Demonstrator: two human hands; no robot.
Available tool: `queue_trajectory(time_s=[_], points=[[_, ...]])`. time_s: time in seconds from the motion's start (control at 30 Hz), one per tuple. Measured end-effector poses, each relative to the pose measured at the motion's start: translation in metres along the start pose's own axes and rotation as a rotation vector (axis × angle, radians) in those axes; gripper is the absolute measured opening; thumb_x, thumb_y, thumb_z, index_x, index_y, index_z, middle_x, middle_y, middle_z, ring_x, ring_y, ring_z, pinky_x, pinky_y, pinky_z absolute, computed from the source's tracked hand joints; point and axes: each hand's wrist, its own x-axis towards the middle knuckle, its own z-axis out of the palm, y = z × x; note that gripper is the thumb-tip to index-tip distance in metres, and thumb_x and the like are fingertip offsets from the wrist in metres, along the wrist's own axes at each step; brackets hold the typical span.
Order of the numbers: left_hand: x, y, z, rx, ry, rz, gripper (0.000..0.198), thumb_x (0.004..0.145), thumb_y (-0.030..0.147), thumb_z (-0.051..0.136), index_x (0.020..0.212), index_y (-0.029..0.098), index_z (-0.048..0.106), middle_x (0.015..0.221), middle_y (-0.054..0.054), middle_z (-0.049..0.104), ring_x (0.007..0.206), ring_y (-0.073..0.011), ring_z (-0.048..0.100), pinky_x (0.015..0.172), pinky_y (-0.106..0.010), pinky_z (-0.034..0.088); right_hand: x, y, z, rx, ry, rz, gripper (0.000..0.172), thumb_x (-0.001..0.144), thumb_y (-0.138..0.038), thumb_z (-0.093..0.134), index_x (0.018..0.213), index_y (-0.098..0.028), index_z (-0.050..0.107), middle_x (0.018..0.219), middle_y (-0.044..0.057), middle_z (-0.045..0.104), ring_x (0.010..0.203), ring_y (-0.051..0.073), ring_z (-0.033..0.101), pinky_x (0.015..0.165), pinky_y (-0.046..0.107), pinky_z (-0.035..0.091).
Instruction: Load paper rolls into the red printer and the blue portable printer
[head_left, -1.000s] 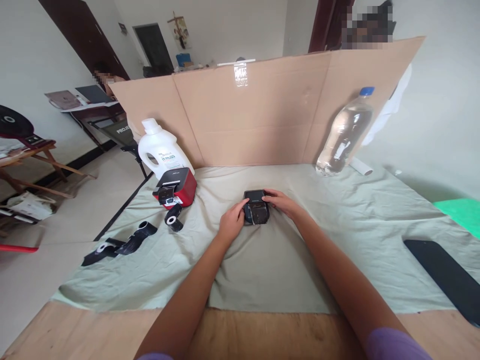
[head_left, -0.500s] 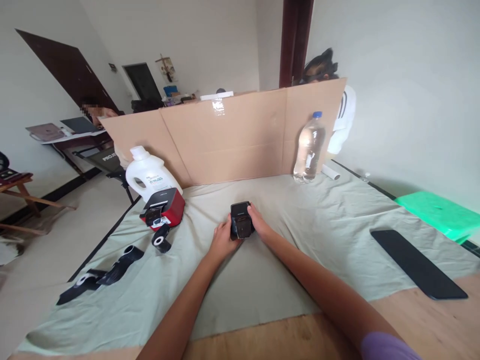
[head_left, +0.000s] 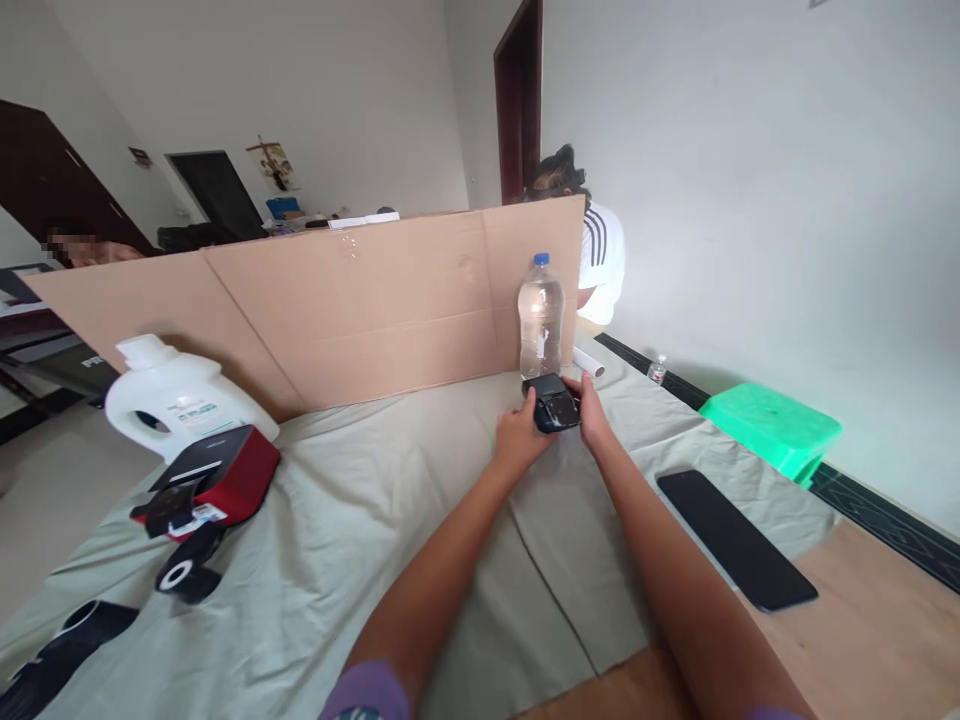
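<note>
1. Head view: our left hand [head_left: 519, 435] and right hand [head_left: 595, 415] are clamped on a black device [head_left: 556, 405], one at each side, just right of the frame's centre.
2. Behind the device, the clear bottle [head_left: 541, 315] stands against the cardboard [head_left: 375, 310]; the device covers part of the bottle's foot. We cannot tell whether they touch, nor whether the device rests on the cloth [head_left: 375, 500] or is held just above it.
3. To handle it well, we judge that both hands should press evenly from the sides, so that the device does not twist or slip.
4. Our thumbs would do best along its edges, leaving the top and the front flap free.
5. Small, slow movements seem wise here, since a knock could tip the bottle, and loose folds could catch a low edge.
6. Well apart from our hands, the red box [head_left: 247, 475] and black roll [head_left: 196, 580] lie at lower left of the frame, and the phone [head_left: 735, 540] at lower right.
</note>
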Motion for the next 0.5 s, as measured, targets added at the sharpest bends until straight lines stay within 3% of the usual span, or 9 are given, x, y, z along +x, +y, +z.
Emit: queue_trajectory(time_s=[0.1,0.2,0.33,0.5], points=[[0.022,0.028,0.033,-0.055,-0.095,-0.049,0.107,0.073,0.056,0.074,0.158,0.015,0.022,0.116,-0.019,0.07,0.107,-0.0345,0.065,0.087,-0.039,0.047,0.014,0.014,-0.039,0.073,0.105,0.032,0.086,0.089,-0.077,0.021,0.133,-0.015,0.063,0.132,0.011,0.067,0.128,0.028,0.058,0.108,0.04,0.044],[0.029,0.04,0.051,-0.072,-0.131,-0.057,0.106,0.074,0.052,0.075,0.159,0.018,0.021,0.121,-0.018,0.068,0.109,-0.0332,0.064,0.089,-0.038,0.047,0.017,0.027,-0.059,0.111,0.081,0.046,0.083,0.09,-0.077,0.023,0.132,-0.017,0.063,0.133,0.009,0.066,0.128,0.027,0.058,0.108,0.038,0.044],[0.03,0.041,0.056,-0.036,-0.134,-0.027,0.102,0.076,0.049,0.074,0.159,0.019,0.022,0.128,-0.017,0.066,0.115,-0.0329,0.061,0.096,-0.04,0.044,0.017,0.035,-0.065,0.103,0.082,0.021,0.083,0.088,-0.078,0.024,0.131,-0.019,0.063,0.131,0.008,0.067,0.126,0.026,0.059,0.108,0.037,0.043],[0.026,0.039,0.053,-0.012,-0.173,0.021,0.101,0.077,0.05,0.072,0.159,0.022,0.019,0.143,-0.016,0.056,0.135,-0.0361,0.044,0.106,-0.049,0.035,0.02,0.033,-0.071,-0.123,0.088,0.083,0.079,0.087,-0.077,0.029,0.131,-0.02,0.061,0.134,0.008,0.065,0.127,0.027,0.056,0.111,0.039,0.039]])
